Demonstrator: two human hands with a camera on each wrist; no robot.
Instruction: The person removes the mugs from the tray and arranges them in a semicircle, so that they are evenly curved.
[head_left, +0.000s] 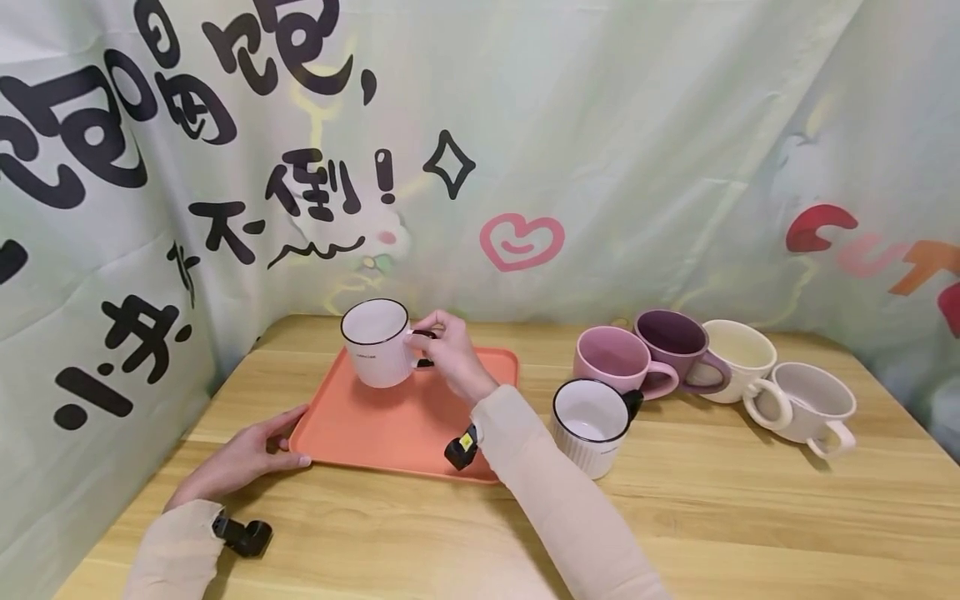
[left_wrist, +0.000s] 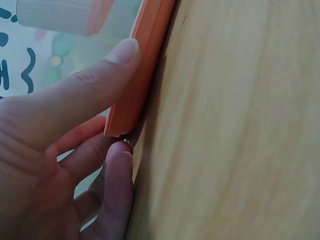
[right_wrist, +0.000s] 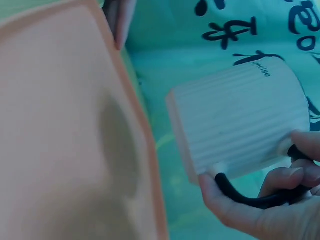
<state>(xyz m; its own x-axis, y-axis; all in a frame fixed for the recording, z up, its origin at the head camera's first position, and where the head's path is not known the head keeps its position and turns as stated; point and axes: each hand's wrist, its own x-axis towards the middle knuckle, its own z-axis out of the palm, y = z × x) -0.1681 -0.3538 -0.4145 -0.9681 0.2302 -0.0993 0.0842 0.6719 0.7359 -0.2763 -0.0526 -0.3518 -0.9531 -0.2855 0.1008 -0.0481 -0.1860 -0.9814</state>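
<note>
A white ribbed mug (head_left: 378,358) with a black rim is held above the orange tray (head_left: 352,433). My right hand (head_left: 454,357) grips its black handle (right_wrist: 250,201) from the right side. In the right wrist view, the mug's base is apart from the tray, whose surface carries a shadow. At the tray's near left corner, my left hand (head_left: 238,460) holds the edge. Its thumb (left_wrist: 102,72) lies along the tray's front side, and the other fingers bend around the corner, their tips partly hidden.
A second white mug (head_left: 588,450) with a black rim stands just right of the tray, near my right forearm. Behind it and rightward are a pink mug (head_left: 611,358), a purple mug (head_left: 671,337), a cream mug (head_left: 738,354) and a pale beige mug (head_left: 806,408). A printed curtain (head_left: 637,167) hangs behind the table.
</note>
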